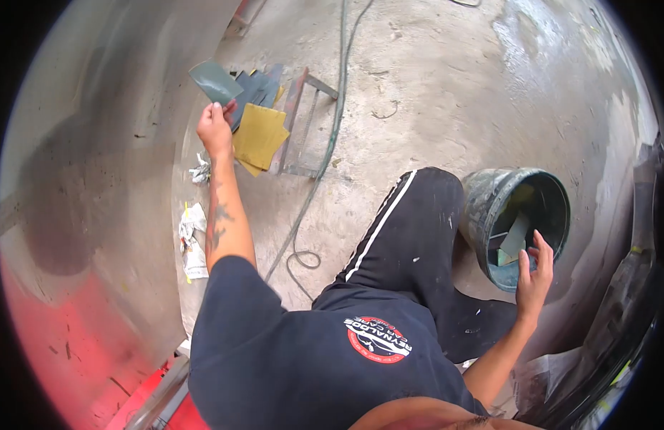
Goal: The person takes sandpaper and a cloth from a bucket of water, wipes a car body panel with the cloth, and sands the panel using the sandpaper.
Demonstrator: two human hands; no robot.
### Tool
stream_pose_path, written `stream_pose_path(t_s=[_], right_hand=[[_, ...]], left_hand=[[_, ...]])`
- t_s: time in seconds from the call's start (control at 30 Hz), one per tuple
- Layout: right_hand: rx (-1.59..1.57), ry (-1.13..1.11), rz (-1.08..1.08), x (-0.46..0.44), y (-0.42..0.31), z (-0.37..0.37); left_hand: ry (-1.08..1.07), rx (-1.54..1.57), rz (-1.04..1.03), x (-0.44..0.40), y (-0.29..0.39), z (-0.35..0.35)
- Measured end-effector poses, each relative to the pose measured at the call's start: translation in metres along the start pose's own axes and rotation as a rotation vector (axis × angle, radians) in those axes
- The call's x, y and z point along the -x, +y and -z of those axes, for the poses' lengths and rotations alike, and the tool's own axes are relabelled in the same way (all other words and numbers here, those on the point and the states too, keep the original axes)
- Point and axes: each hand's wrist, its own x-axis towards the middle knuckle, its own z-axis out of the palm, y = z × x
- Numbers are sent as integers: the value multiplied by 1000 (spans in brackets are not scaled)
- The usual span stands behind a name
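Observation:
My left hand [216, 131] pinches a grey-green sheet of sandpaper [216, 81] between thumb and fingers, holding it up at the upper left. Just beyond it, a pile of dark grey sheets [257, 92] and yellow-brown sandpaper sheets [259, 136] lies on a low metal-framed stand [292, 118]. On the right, my right hand [535, 276] hovers at the near rim of a dirty bucket [482, 204], its fingers apart and nothing visible in them. Inside the bucket sit a grey flat piece [515, 235] and other small pieces, partly in shadow.
A green hose [339, 107] runs down the concrete floor [418, 93] and loops beside my leg. Crumpled white wrappers [194, 240] lie along the left wall [117, 186]. Dark panels [618, 301] and plastic sheeting stand at the right.

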Motion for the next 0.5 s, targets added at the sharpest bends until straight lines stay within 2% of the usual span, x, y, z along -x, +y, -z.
stream_pose_path(t_s=[0.1, 0.2, 0.23, 0.27, 0.33, 0.37, 0.4, 0.47, 0.5], right_hand=[[-138, 33, 8, -8, -12, -16], [-445, -20, -46, -23, -38, -52], [-670, -69, -89, -24, -38, -70], [-1030, -157, -157, -26, -60, -70], [-1355, -225, -161, -29, -67, -98], [-1331, -147, -177, -26, -71, -108], [-1392, -207, -63, -28, -64, -104], [-1351, 32, -109, -27, -44, -104], [-1099, 138, -218, -29, -17, -94]], left_hand=[[-287, 441, 104, 68, 46, -48], [-574, 572, 219, 142, 74, -114], [-757, 621, 236, 174, 85, -136], [-917, 598, 211, 205, 97, -157], [-1181, 427, 180, 257, 108, -179], [-1283, 298, 162, 274, 111, -186], [-1366, 156, 138, 287, 112, -189], [-1345, 167, 150, 298, 108, -181], [-1302, 122, 107, 296, 109, -178]])
